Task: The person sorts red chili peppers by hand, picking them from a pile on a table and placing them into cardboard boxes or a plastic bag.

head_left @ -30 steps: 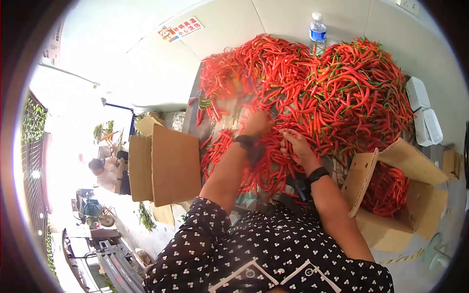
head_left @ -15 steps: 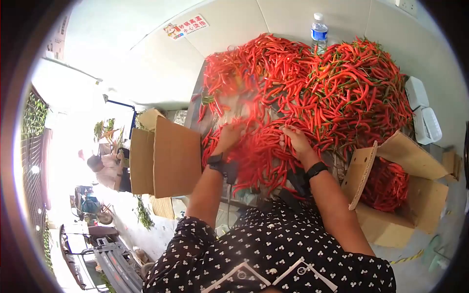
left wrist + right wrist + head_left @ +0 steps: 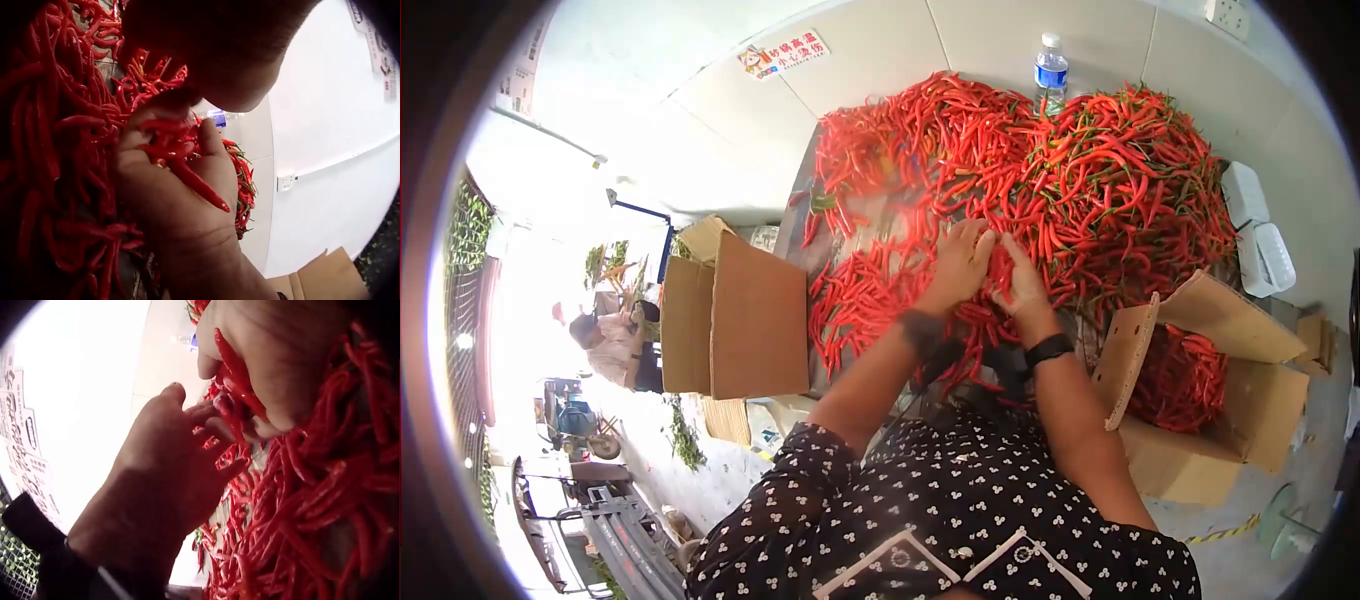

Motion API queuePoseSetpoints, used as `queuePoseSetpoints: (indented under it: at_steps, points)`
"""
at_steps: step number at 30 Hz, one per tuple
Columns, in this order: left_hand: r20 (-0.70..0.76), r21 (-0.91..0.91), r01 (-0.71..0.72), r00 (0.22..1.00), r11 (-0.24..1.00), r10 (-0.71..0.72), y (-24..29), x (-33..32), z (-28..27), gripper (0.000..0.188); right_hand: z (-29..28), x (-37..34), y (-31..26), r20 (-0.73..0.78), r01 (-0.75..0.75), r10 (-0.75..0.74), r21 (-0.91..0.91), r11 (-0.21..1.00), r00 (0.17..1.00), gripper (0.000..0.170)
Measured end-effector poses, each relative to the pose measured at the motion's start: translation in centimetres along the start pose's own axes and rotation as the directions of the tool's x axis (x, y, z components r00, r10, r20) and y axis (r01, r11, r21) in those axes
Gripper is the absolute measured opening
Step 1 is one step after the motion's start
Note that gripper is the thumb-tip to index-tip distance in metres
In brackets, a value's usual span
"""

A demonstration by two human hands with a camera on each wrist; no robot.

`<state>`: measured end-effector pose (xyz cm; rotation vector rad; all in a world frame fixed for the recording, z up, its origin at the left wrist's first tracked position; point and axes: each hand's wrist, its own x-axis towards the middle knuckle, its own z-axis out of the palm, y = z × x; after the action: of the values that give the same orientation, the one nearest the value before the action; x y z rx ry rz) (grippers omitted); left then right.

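Note:
Cupped palm up, my right hand point(image 3: 1027, 292) holds several red chili peppers point(image 3: 199, 186), its fingers curled around them. My left hand point(image 3: 958, 268) is right beside it, fingers loosely bent and spread, with fingertips at those peppers in the right wrist view. Below both hands, loose red chilies point(image 3: 865, 300) are spread over the table. A tall heap of chilies with green stems point(image 3: 1125, 190) rises at the back right. The left hand is dark and mostly in shadow in the left wrist view.
An open cardboard box point(image 3: 1250, 420) with red chilies in it stands at the right. Another cardboard box point(image 3: 760, 325) is at the left table edge. A water bottle point(image 3: 1051, 75) and white plastic containers point(image 3: 1265, 258) stand behind the heap. Another person point(image 3: 612, 340) sits at far left.
My left hand has moved right, from over the chilies at left to beside the right hand. The right hand has shifted slightly and turned its palm toward it.

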<state>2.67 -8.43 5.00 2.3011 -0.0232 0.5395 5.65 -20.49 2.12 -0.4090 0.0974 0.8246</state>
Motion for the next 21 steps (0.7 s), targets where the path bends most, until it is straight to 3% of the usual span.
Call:
queuePoseSetpoints:
  at_steps: [1,2,3,4,5,6,7,9,10,12,16,18,19,21]
  points:
    - [0.082,-0.082,0.092,0.993,0.992,-0.085,-1.2,0.0,1.0,0.028,-0.2,0.0,-0.5,-0.019,0.045,-0.046,-0.035,0.998,0.999,0.024]
    - [0.166,-0.155,0.189,0.973,0.97,-0.163,-2.1,-0.1,1.6,0.031,0.6,-0.3,-1.1,-0.145,0.1,-0.108,-0.061,0.993,0.984,0.016]
    - [0.163,-0.153,0.195,0.972,0.969,-0.17,-1.0,-0.4,0.8,0.031,0.5,-0.6,-1.5,-0.144,0.092,-0.1,-0.061,0.994,0.985,0.016]
    - [0.2,0.132,0.012,0.979,0.991,-0.039,0.2,-1.2,-0.1,0.033,0.1,-0.9,-2.1,-0.192,0.131,-0.148,-0.099,0.986,0.97,0.015]
    - [0.272,0.396,-0.182,0.959,0.9,0.074,1.2,-1.9,-0.8,0.035,-0.2,-1.0,-2.6,-0.235,0.166,-0.196,-0.14,0.976,0.952,0.015]
    - [0.36,0.294,-0.087,0.932,0.952,-0.026,1.0,-2.6,-0.9,0.04,-0.4,-1.2,-2.6,-0.277,0.143,-0.175,-0.133,0.981,0.945,0.016]
    - [0.355,0.297,-0.078,0.934,0.952,-0.034,0.8,-3.7,-1.3,0.04,-0.6,-1.3,-2.5,-0.275,0.134,-0.167,-0.134,0.982,0.947,0.016]
    - [0.371,0.408,-0.259,0.923,0.875,0.1,1.7,-5.1,-3.9,0.04,-1.0,-1.4,-2.4,-0.294,0.137,-0.191,-0.193,0.972,0.937,0.015]
    - [0.372,0.408,-0.255,0.923,0.877,0.095,1.2,-5.5,-4.7,0.04,-1.2,-1.2,-2.3,-0.294,0.116,-0.171,-0.194,0.974,0.94,0.015]
    - [0.486,0.443,-0.202,0.873,0.873,-0.044,0.1,-6.3,-6.3,0.045,-1.3,-1.0,-2.2,-0.308,0.112,-0.168,-0.193,0.975,0.936,0.015]
    - [0.357,0.398,-0.165,0.934,0.902,0.013,-1.4,-7.9,-9.9,0.027,-1.6,-0.9,-2.3,-0.276,0.114,-0.176,-0.228,0.967,0.945,0.014]
    - [0.272,0.365,0.014,0.955,0.931,-0.121,-2.4,-8.5,-12.1,0.022,-1.7,-1.1,-2.2,-0.277,0.108,-0.175,-0.242,0.964,0.945,0.014]
    - [0.27,0.367,0.022,0.954,0.93,-0.129,-2.8,-8.9,-13.0,0.022,-1.8,-1.1,-2.2,-0.271,0.109,-0.18,-0.258,0.96,0.945,0.015]
    - [0.089,0.426,0.085,0.987,0.901,-0.135,-3.8,-9.2,-14.5,0.022,-1.7,-1.0,-2.1,-0.271,0.104,-0.18,-0.273,0.956,0.946,0.016]
